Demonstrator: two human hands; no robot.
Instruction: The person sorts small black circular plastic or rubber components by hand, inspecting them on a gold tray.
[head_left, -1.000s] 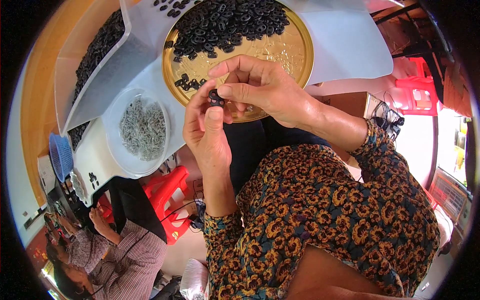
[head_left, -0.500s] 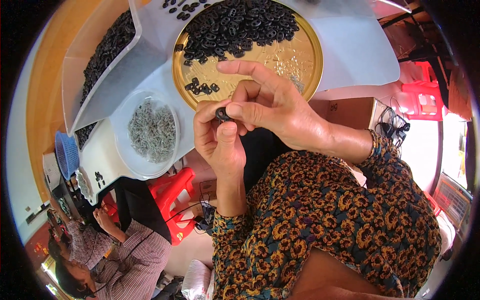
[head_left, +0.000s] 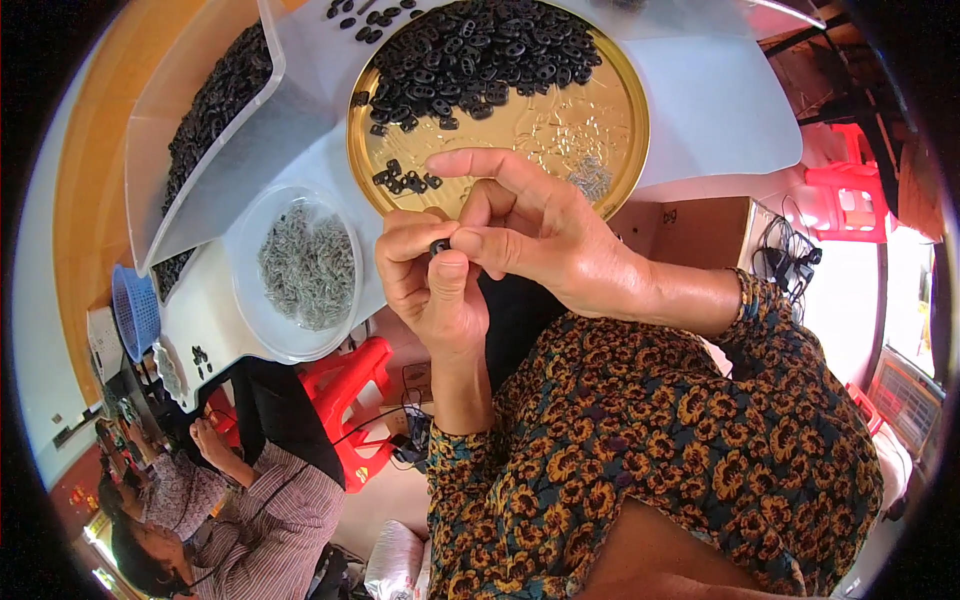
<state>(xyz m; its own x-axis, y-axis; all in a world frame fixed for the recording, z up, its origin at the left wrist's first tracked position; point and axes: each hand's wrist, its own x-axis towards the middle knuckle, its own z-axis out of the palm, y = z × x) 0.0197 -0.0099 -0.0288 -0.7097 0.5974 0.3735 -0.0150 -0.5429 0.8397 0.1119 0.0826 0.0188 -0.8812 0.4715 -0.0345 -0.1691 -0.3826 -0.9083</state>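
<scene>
A small black plastic piece [head_left: 439,245], mostly covered by fingertips, is pinched between both my hands in front of the gold tray. My left hand [head_left: 432,290] grips it from the near side, with thumb and index finger pressed around it. Closing on it from the right is my right hand [head_left: 545,235], thumb against the piece and index finger stretched out above. Beyond them, the round gold tray [head_left: 540,125] carries a heap of black oval two-holed pieces [head_left: 480,55], a small black cluster [head_left: 405,180] and a little pile of silvery small parts [head_left: 590,178].
Left of the tray stands a round clear tub [head_left: 352,290] of small metal springs [head_left: 305,265]. A large translucent bin [head_left: 235,165] holds many more black pieces. A blue basket [head_left: 135,310], red stool [head_left: 350,410], cardboard box [head_left: 700,225] and seated co-worker [head_left: 265,525] are around the table.
Both hands have shifted slightly down and left, still pinching the black piece. Less of the piece now shows between the fingers. The silvery pile on the tray is more visible.
</scene>
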